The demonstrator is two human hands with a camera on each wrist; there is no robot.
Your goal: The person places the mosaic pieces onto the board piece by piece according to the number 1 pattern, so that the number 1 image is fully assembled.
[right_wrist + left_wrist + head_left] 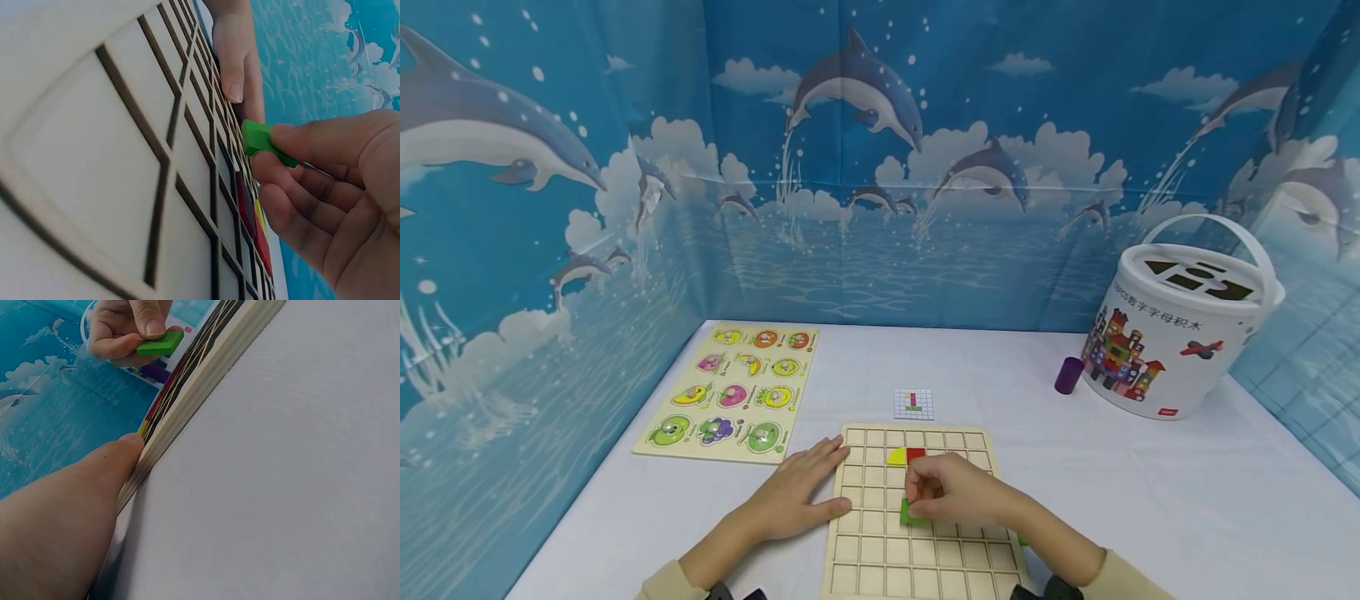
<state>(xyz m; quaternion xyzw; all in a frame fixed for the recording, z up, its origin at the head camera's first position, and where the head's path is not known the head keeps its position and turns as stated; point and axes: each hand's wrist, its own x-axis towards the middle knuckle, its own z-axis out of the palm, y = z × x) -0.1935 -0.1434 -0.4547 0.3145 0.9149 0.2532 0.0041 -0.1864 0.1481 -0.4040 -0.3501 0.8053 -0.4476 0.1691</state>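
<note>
My right hand [958,492] pinches a green square tile [912,512] between thumb and fingers. In the right wrist view the tile [259,139] is held up over the wooden grid board [194,144]. A yellow piece [897,456] with a slanted side and a red piece [915,455] lie side by side in the upper cells of the board [868,550]. My left hand [801,492] rests with fingers extended at the board's left edge. Its thumb [119,459] touches that edge in the left wrist view.
Behind the board lies a small printed grid card [913,404] with a coloured pattern. A fruit puzzle board [730,392] is at the back left. A white lidded bucket [1180,333] stands at the right beside a purple cylinder [1069,376]. Something green [1022,540] shows beneath my right forearm.
</note>
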